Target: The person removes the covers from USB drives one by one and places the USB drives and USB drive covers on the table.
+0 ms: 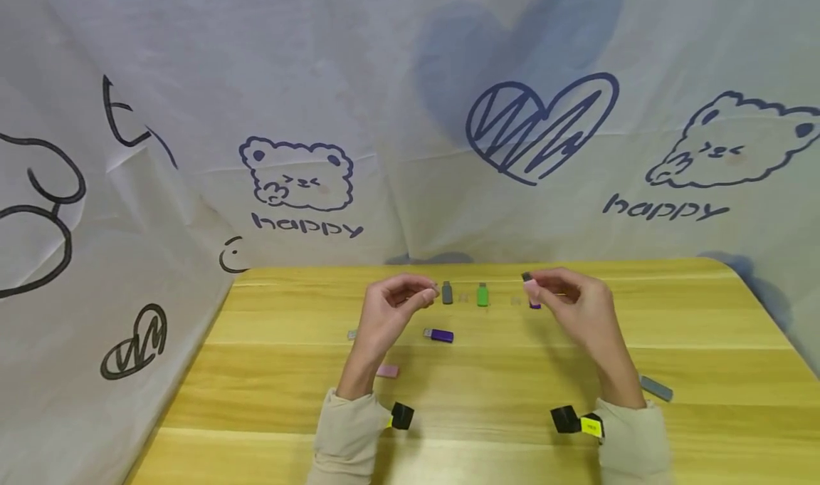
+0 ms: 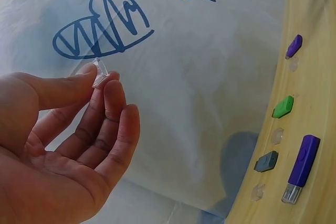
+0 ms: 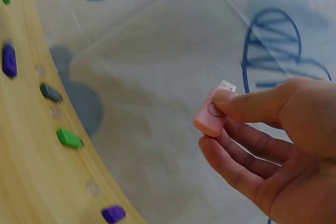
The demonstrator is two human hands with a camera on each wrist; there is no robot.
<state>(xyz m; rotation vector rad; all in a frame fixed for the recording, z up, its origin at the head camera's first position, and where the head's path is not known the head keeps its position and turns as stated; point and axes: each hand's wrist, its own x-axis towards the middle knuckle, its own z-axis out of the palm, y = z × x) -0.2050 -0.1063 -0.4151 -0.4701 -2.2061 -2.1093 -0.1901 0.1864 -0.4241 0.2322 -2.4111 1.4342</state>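
My left hand (image 1: pixel 386 310) is raised over the table, pinching a small clear plastic cap (image 2: pixel 100 74) between thumb and fingertips. The other fingers curl loosely below it. My right hand (image 1: pixel 581 314) pinches a pink USB stick (image 3: pixel 211 114) by its sides, with the bare metal plug pointing up and away. The two hands are apart at about the same height. Beyond and between them, a grey USB stick (image 1: pixel 447 293) and a green USB stick (image 1: pixel 482 295) lie on the table with their plugs bare.
A capped purple USB stick (image 1: pixel 440 335) lies on the wooden table (image 1: pixel 487 414). Another pink stick (image 1: pixel 388 372) is partly behind my left wrist, and a grey one (image 1: pixel 656 388) lies right of my right wrist. Loose clear caps (image 2: pixel 277 136) sit among the far sticks. A printed cloth (image 1: pixel 410 115) hangs behind.
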